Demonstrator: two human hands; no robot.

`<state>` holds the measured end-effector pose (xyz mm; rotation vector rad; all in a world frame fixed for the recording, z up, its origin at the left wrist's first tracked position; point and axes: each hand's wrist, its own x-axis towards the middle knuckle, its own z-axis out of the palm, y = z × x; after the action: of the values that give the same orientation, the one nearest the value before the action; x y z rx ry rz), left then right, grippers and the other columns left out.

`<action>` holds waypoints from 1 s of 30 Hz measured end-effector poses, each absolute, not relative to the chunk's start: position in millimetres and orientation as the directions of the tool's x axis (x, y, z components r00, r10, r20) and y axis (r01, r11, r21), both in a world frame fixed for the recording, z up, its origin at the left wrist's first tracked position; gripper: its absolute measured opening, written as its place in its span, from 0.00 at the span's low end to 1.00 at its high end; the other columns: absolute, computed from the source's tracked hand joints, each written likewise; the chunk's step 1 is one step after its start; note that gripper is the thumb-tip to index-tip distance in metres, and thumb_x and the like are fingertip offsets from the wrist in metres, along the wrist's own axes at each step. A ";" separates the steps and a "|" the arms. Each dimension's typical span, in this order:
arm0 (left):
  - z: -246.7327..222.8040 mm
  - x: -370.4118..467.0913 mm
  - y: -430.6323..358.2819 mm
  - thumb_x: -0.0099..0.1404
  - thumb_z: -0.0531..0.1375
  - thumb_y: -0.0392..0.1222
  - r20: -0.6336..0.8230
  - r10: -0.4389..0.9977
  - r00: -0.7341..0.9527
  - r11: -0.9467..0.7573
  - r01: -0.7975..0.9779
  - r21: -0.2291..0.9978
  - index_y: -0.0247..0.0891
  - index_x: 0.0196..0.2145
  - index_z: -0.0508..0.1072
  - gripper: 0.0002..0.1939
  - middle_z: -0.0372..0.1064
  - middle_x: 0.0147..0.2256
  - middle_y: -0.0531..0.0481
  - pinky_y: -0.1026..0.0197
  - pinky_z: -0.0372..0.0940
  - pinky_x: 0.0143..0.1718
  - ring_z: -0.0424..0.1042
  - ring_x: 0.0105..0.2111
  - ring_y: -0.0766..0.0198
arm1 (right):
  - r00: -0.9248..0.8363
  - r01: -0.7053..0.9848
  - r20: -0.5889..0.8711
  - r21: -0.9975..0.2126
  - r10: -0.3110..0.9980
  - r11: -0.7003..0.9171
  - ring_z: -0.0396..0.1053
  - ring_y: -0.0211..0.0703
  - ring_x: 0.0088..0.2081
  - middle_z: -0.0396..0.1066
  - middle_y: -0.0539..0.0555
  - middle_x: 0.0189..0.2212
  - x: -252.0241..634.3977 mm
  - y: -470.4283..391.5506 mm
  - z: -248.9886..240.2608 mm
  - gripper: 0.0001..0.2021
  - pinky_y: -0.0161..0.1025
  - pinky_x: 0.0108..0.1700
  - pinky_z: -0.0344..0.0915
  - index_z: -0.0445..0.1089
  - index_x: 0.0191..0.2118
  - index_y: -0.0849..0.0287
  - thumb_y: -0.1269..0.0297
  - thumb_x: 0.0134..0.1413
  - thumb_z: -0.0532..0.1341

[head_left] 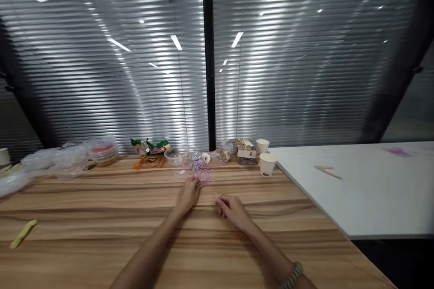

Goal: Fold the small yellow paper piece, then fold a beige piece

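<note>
Bracelet (294,275): beaded band on the right wrist, nearest the camera, low right.
Right hand (233,210): resting on the desk (101,235), fingers curled in; a tiny pale thing seems pinched at the tips, too small to be sure.
Left hand (188,195): palm down, reaching far, fingers loosely spread and touching the near edge of the beads; nothing visibly gripped.
Beads (202,174): small pink and purple scatter on the wood, just beyond the left hand, centre of the desk.
Clear tubs (179,159): just behind the beads, lids off as far as can be seen.
Snack packs (151,148): green wrapper and orange sticks, far centre-left.
Stacked dish (102,151): coloured layers under clear plastic, far left, beside loose plastic bags (44,160).
Yellow strip (23,233): near left, well apart from both hands.
Paper cups (266,164): two, far right of the beads, next to a small box (246,150).
White desk (356,185): adjoining on the right, bearing wooden sticks (326,171) and a pink smear (396,151).
Progress: judged early or mid-way; beads lie loose, no finished string shows.
</note>
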<state>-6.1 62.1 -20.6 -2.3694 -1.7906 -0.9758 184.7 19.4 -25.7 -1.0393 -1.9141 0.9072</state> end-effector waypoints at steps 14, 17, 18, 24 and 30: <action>-21.0 -17.5 70.3 0.59 0.50 0.36 0.449 0.880 0.156 -0.349 0.854 0.387 0.34 0.28 0.67 0.08 0.67 0.31 0.43 0.60 0.59 0.37 0.65 0.34 0.58 | 0.105 0.417 0.578 -0.764 0.809 0.491 0.65 0.38 0.26 0.70 0.53 0.27 247.9 10.3 41.5 0.17 0.32 0.27 0.59 0.68 0.41 0.63 0.56 0.56 0.49; -22.1 -17.9 72.1 0.59 0.49 0.36 0.426 0.895 0.134 -0.314 0.867 0.387 0.35 0.29 0.66 0.07 0.67 0.32 0.44 0.60 0.59 0.37 0.66 0.34 0.58 | 0.365 0.647 0.667 -0.683 0.649 0.338 0.65 0.41 0.30 0.70 0.56 0.31 327.7 28.1 47.0 0.17 0.35 0.34 0.60 0.68 0.40 0.64 0.58 0.56 0.48; -22.1 -17.3 71.9 0.59 0.49 0.35 0.418 0.900 0.126 -0.300 0.874 0.382 0.35 0.29 0.65 0.06 0.66 0.32 0.44 0.60 0.59 0.37 0.66 0.35 0.58 | 0.386 0.727 0.655 -0.649 0.649 0.222 0.65 0.42 0.31 0.70 0.56 0.31 357.8 37.8 41.6 0.16 0.37 0.35 0.60 0.68 0.40 0.64 0.60 0.55 0.49; -26.1 -15.2 70.4 0.61 0.48 0.35 0.391 0.917 0.075 -0.234 0.896 0.377 0.36 0.31 0.63 0.05 0.66 0.33 0.44 0.60 0.59 0.37 0.66 0.36 0.59 | 0.338 0.936 0.438 -0.249 0.833 -0.248 0.59 0.57 0.48 0.62 0.68 0.48 504.4 97.1 -24.4 0.20 0.47 0.42 0.59 0.62 0.51 0.67 0.71 0.52 0.49; -36.1 -19.1 73.7 0.61 0.47 0.36 0.406 0.908 0.100 -0.263 0.892 0.369 0.36 0.31 0.61 0.05 0.65 0.32 0.44 0.60 0.58 0.36 0.65 0.34 0.58 | 0.201 0.978 0.470 -0.138 0.860 -0.153 0.52 0.57 0.56 0.58 0.67 0.53 564.2 143.0 -61.4 0.22 0.51 0.47 0.54 0.66 0.49 0.63 0.81 0.49 0.47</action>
<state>-19.1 73.7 -36.1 -2.3510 -1.9249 -0.9065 564.2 143.0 -61.4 -2.0748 -1.7131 -0.3941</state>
